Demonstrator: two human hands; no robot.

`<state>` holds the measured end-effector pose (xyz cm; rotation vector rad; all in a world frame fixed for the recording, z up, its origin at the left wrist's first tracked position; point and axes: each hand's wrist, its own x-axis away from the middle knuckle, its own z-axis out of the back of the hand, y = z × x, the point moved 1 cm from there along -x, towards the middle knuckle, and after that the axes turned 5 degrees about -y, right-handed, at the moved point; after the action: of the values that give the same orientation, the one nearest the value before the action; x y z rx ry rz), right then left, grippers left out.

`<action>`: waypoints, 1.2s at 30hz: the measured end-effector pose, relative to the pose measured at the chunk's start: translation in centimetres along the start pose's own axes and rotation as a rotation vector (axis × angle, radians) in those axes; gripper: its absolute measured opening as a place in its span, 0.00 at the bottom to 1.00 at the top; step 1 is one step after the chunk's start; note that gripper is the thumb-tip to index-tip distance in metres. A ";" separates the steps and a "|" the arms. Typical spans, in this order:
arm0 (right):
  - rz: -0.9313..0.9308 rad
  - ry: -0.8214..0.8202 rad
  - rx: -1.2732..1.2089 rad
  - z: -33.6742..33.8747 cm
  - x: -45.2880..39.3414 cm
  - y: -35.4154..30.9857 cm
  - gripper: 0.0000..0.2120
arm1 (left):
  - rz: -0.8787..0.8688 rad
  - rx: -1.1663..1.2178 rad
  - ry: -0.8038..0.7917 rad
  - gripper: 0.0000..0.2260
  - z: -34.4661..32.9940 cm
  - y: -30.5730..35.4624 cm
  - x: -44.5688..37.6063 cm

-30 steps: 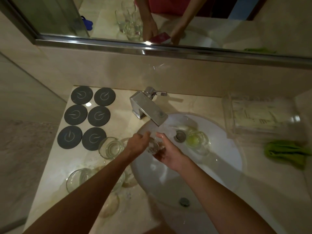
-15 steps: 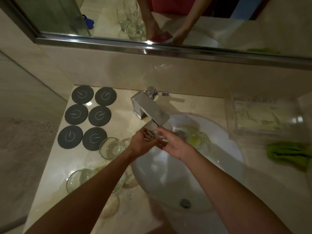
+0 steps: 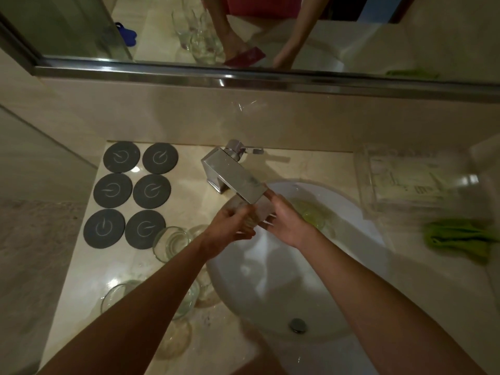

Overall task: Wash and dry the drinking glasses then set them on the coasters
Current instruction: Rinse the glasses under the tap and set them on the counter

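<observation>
Both my hands hold one clear drinking glass (image 3: pixel 253 219) right under the spout of the chrome tap (image 3: pixel 238 180), over the white sink (image 3: pixel 351 226). My left hand (image 3: pixel 230 228) grips it from the left and my right hand (image 3: pixel 284 220) wraps it from the right; most of the glass is hidden between them. A glass with yellow-green liquid (image 3: pixel 311 213) lies in the sink behind my right hand. Several more glasses (image 3: pixel 170 243) stand on the counter left of the basin, partly under my left forearm. Several dark round coasters (image 3: pixel 132 193) lie bare at the back left.
A green cloth (image 3: pixel 460 236) lies on the counter at the right, in front of a clear plastic tray (image 3: pixel 411 182). A mirror (image 3: pixel 270 31) runs above the backsplash. The drain plug (image 3: pixel 297 324) sits at the basin's near side. The counter's left edge drops off beside the coasters.
My two hands have lifted the glass up and away from me, from low over the basin to right beneath the tap's spout.
</observation>
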<state>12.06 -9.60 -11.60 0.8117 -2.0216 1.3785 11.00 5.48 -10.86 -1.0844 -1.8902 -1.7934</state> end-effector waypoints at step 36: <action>-0.092 0.227 0.320 1.2 7.9 4.1 0.28 | -0.017 -0.537 0.221 0.11 -1.7 -3.3 9.1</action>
<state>3.69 -10.85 -8.65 0.8280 -1.5971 1.6831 2.23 6.83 -6.69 -0.9700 -1.3261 -2.3945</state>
